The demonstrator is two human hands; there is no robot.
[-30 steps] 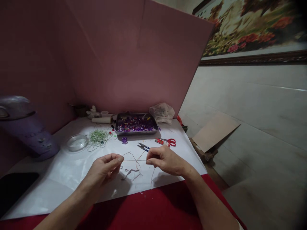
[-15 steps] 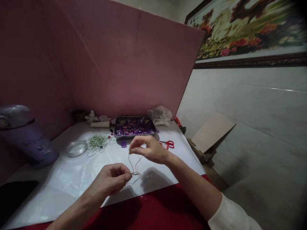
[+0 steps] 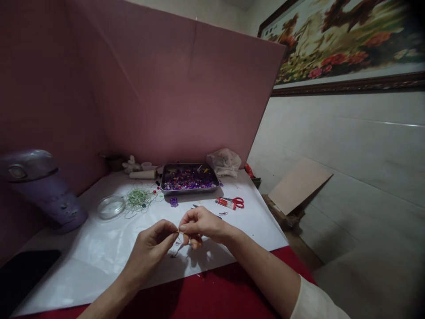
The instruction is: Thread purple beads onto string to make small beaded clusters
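Two bare hands are observed low over a white sheet (image 3: pixel 99 266), fingertips all but meeting. A thin cord (image 3: pixel 179 232) is pinched between thumb and forefinger of the left hand (image 3: pixel 151 243); its continuation is gripped likewise by the right hand (image 3: pixel 204 226), whose remaining fingers are curled beneath. The cord is thus located at the fingertips, just above the sheet; its exact path there is too fine to be made out. So slight a strand is presumably held by the tips because a fuller grip would hide it. Loose beads (image 3: pixel 191 179) are contained in a metal tray (image 3: pixel 191 192) at the back, where its walls are judged to keep them from rolling. A purple flower-shaped piece (image 3: pixel 174 202) is found just in front of it. Red-handled scissors (image 3: pixel 239 202) are laid beyond the right hand, apparently for easy reach. Green thread (image 3: pixel 138 199) is heaped beside a clear dish (image 3: pixel 111 217), seemingly kept aside.
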